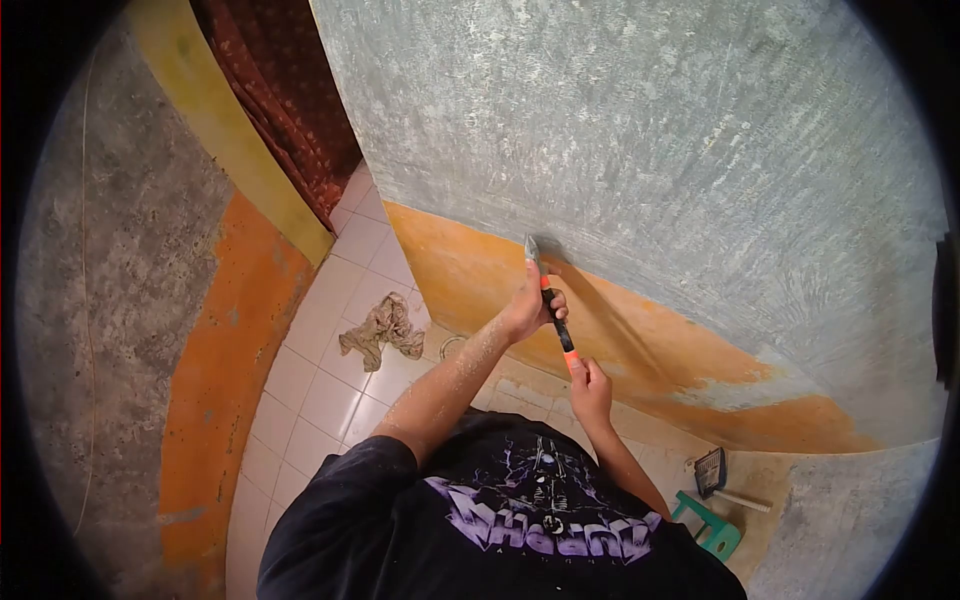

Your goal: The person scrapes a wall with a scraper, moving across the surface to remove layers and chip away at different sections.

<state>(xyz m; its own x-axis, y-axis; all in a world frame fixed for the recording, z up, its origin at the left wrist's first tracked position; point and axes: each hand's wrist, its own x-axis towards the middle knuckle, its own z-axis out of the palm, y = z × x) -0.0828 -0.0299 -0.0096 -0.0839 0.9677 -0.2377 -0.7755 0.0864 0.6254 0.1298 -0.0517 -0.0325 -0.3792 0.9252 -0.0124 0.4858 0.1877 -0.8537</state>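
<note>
My left hand (532,306) is closed around the upper part of a black and orange handled tool (560,325). The tool's grey metal head (532,247) is at the wall, close to the line between the grey surface (600,120) and the orange band (480,270). Lower down, my right hand (590,391) grips the orange end of the same handle. Pale specks cover my left forearm. Whether the head touches the wall cannot be made out.
A crumpled brown cloth (385,332) lies on the tiled floor (320,400). At the lower right are a green plastic stool (718,535) and a dark tray (710,472) beside a pale roller-like object (745,500). A red curtain (275,90) hangs in the doorway at upper left.
</note>
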